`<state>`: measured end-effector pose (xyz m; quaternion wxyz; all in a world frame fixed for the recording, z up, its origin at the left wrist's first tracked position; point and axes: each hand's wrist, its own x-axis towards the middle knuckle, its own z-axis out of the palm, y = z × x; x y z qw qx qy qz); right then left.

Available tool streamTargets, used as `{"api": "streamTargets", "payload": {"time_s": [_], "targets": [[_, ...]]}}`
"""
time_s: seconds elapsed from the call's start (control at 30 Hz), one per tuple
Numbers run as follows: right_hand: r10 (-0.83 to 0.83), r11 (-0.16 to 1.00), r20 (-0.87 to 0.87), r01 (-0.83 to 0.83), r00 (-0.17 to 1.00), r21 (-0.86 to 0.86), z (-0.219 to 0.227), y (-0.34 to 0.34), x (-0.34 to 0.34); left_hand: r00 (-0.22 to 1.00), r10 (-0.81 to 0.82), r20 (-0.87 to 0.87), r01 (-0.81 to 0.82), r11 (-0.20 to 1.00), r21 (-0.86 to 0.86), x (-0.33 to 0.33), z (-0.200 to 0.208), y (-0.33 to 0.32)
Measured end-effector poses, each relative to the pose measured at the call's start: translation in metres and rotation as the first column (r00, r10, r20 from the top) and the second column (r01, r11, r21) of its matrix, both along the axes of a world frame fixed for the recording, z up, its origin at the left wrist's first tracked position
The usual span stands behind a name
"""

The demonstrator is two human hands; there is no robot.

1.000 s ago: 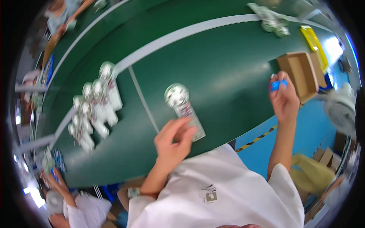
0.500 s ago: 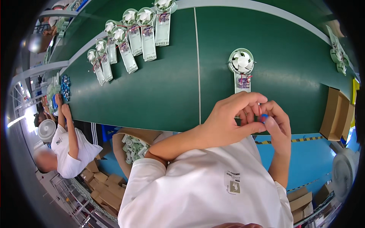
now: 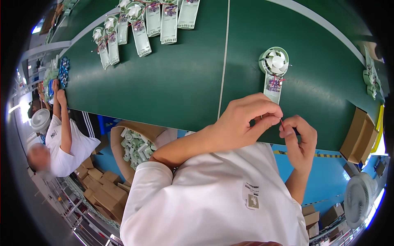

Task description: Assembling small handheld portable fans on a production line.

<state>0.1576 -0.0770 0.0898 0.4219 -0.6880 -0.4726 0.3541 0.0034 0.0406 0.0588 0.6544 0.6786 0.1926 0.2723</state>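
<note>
Since half a second ago, the left hand's (image 3: pixel 246 123) thumb and forefinger have come together, and the blue piece then seen at the right hand (image 3: pixel 301 141) is out of sight. One thin red wire (image 3: pixel 282 122) runs between the two hands. The left thumb and forefinger are pinched on one end; the right thumb and forefinger are clamped at the other, and whether that hand also hides the blue piece, I cannot tell.

Both hands are at the near edge of the green table (image 3: pixel 164 90). Just beyond them lies one pale green fan unit (image 3: pixel 274 78), its round head toward the far edge; whether the left hand touches its lower end is unclear. Seven more fan units (image 3: pixel 140 39) lie in a slanting group toward the far left edge.

At the table's right end are pale green parts (image 3: pixel 371 78), too overlapped to count, one open cardboard box (image 3: pixel 360 135) and one yellow tray (image 3: pixel 378 129). Below the near edge, left of the person, stands one carton (image 3: pixel 118 147) of pale parts, too many to count. One co-worker (image 3: pixel 67 139) in white reaches over the left end, near a blue cluster (image 3: pixel 64 71).
</note>
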Motion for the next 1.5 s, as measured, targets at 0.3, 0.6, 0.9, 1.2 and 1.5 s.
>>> {"api": "streamTargets", "payload": {"time_s": [0.3, 0.6, 0.9, 1.2, 1.5], "targets": [[-0.197, 0.980, -0.371, 0.188, 0.908, -0.060, -0.006, 0.002, -0.009, 0.998, 0.061, 0.007, -0.061, 0.997, -0.044, 0.003, -0.011, -0.008], [-0.267, 0.959, -0.413, 0.280, 0.871, -0.030, -0.021, 0.003, -0.006, 0.986, -0.166, 0.011, 0.121, 0.668, -0.734, -0.001, -0.001, 0.000], [-0.306, 0.943, -0.604, 0.321, 0.736, -0.086, -0.030, 0.008, -0.001, 0.994, 0.100, 0.045, -0.086, 0.967, -0.240, 0.004, -0.023, -0.006], [-0.254, 0.965, 0.159, 0.240, 0.954, 0.105, -0.050, 0.030, 0.025, 0.868, 0.325, -0.376, -0.228, 0.933, 0.280, 0.017, -0.038, 0.009], [-0.054, 0.994, 0.436, 0.008, 0.898, 0.108, -0.051, 0.036, 0.029, 0.885, 0.184, -0.427, -0.096, 0.971, 0.219, 0.024, -0.050, 0.004]]}}
